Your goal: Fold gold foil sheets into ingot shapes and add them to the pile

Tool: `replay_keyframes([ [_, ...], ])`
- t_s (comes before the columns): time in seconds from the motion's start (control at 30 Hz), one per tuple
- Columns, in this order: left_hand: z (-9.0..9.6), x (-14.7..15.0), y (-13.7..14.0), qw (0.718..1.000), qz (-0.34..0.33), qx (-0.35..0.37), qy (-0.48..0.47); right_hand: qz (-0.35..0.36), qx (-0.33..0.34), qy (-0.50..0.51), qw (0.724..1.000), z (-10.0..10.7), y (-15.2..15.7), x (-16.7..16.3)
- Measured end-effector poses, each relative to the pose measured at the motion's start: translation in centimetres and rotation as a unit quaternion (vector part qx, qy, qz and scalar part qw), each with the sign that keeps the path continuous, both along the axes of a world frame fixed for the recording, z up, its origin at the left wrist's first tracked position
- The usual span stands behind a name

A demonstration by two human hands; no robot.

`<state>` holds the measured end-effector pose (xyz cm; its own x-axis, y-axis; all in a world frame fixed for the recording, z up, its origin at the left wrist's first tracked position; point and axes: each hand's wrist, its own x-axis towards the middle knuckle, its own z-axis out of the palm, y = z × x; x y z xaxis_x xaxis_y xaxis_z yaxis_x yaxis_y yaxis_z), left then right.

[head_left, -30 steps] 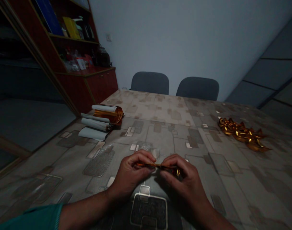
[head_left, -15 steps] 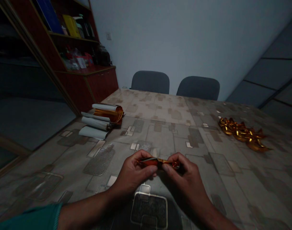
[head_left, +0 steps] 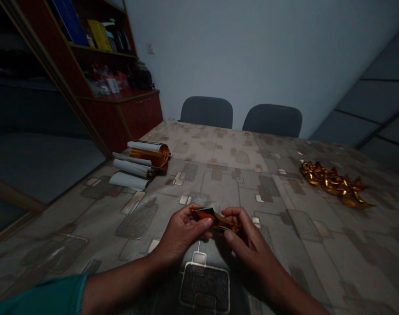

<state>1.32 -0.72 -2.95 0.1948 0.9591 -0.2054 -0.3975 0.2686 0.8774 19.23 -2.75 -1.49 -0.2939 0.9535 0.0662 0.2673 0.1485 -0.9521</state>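
Gold foil piece (head_left: 204, 213), creased and bent, is up between your two hands, over the near part of the worktop (head_left: 238, 155). Your left hand (head_left: 182, 229) pinches its left end, thumb on top; your right hand (head_left: 250, 234) has the other end, fingers curled behind, thumb in front. Grip narrow on both; exact folds too dark to read. Loose rolled stack of foil sheets (head_left: 132, 179), pale backs out, lies by the worktop's left edge. Cluster of shiny gold folded shapes (head_left: 350, 199) sits toward the right edge, well apart from your hands. Two grey chairs (head_left: 206, 112) stand at the far edge; red cabinet (head_left: 142, 116) beyond the far left corner.
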Motion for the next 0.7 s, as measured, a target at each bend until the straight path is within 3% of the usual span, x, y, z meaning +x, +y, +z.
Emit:
replay_keyframes([
  [0.23, -0.1, 0.2, -0.1, 1.000, -0.002, -0.013, -0.010, 0.052, -0.042, 0.055, 0.996, 0.0, 0.3, -0.5],
  [0.47, 0.6, -0.3, 0.4, 0.999, 0.032, -0.021, 0.014, 0.007, -0.113, 0.119, 0.986, -0.4, 0.9, 0.9],
  [0.7, 0.2, 0.0, 0.1, 1.000, 0.010, -0.027, 0.012, -0.028, -0.096, 0.071, 0.992, -0.8, 0.8, -0.2],
])
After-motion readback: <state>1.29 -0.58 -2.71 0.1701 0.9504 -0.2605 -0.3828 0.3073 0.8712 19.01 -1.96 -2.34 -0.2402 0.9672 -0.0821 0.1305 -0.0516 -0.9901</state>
